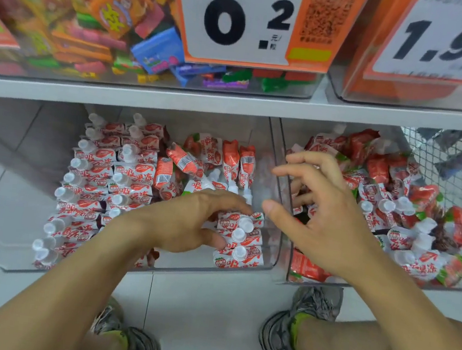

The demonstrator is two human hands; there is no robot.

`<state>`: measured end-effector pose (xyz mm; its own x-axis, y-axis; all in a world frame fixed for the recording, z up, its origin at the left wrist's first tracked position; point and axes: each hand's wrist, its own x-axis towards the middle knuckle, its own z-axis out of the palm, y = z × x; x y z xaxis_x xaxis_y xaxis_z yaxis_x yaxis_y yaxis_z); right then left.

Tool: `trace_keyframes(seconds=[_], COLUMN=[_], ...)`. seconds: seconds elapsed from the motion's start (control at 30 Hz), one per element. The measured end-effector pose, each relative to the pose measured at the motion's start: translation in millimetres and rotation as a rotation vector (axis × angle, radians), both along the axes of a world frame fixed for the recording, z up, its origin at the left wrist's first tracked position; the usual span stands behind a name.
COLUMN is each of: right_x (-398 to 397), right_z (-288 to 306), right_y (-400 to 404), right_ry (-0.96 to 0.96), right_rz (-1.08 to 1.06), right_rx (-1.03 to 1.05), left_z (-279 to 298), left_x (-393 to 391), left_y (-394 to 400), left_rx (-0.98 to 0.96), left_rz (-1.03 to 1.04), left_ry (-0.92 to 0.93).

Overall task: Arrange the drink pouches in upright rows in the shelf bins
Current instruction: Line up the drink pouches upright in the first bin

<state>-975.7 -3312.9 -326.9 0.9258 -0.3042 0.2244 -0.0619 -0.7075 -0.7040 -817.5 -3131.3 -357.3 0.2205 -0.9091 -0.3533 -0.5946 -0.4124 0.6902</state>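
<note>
The left price card (236, 17) reads "0.2" and "160"; the right price card (438, 40) reads "1.9".

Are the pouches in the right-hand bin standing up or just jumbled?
Jumbled: the red-and-white spouted drink pouches in the clear plastic right bin point every way.
</note>
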Motion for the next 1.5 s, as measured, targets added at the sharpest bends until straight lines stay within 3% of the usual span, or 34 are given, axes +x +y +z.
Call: trace_keyframes(seconds=[0.27, 0.43, 0.73, 0.9, 1.0, 1.17, 1.37, 1.43, 1.5], right_x=[0, 0, -1, -1, 4, 11, 27, 48, 75], right_z=[3, 3, 4, 3, 5, 7, 22, 31, 40], right_y=[-2, -2, -1, 1, 3, 5, 3, 2, 2], right_ry=[0.04, 0.053, 0.068, 0.034, 0.012, -0.039, -0.125, -0.025, 0.205], right_rz=[0.03, 0.03, 0.034, 0.015, 0.015, 0.01, 0.095, 0.188, 0.241], right_rx=[0.003, -0.005, 0.003, -0.033, -0.095, -0.134, -0.385, -0.537, -0.664], left_z=[4, 1, 22, 21, 16, 14, 13, 9, 5], left_x=[2, 2, 5, 2, 6, 11, 11, 14, 18], left_y=[-10, -3, 6, -5, -22, -43, -37, -34, -31], left_rx=[0.071, 0.026, 0.051, -0.19, -0.305, -0.146, -0.089, -0.101, -0.114], left_rz=[-0.041, 0.009, -0.083, 0.193, 0.229, 0.128, 0.109, 0.117, 0.104], left_ry=[0.166, 0.074, -0.115, -0.261, -0.325, -0.315, -0.427, -0.419, -0.412])
